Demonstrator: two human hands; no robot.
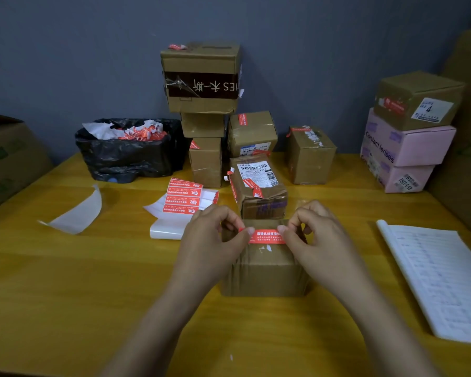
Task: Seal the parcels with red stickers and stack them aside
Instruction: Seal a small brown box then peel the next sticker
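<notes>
Both hands are at work on one strip: the left hand (215, 235) pinches one end of a red sticker (267, 236) between thumb and forefinger, and the right hand (316, 235) has the same tight grip clamped on the other end. The strip is stretched level across the top of a brown parcel (264, 270), close to its far edge; I cannot tell whether it is pressed down yet. The parcel sits flat on the yellow bench (65, 281), closed and wrapped in clear tape. Touching its far side is a labelled parcel (259, 189) with red strips already across its seams. To the left of that lies a sheet of stickers (184, 198) on a fold of white backing, and farther left a loose, curled backing sheet (76, 213). At the back left, a black bin bag (128, 156) stands open, filled to the brim with crumpled white paper and red-and-white scraps (142, 133). Beside it rises a stack of cartons (204, 159), topped by a big box (201, 77) with a dark band. More sealed brown boxes stand by the wall. On the right, two pink boxes (403, 148) carry a brown one. A lined notebook (441, 281) lies open near the right edge.
</notes>
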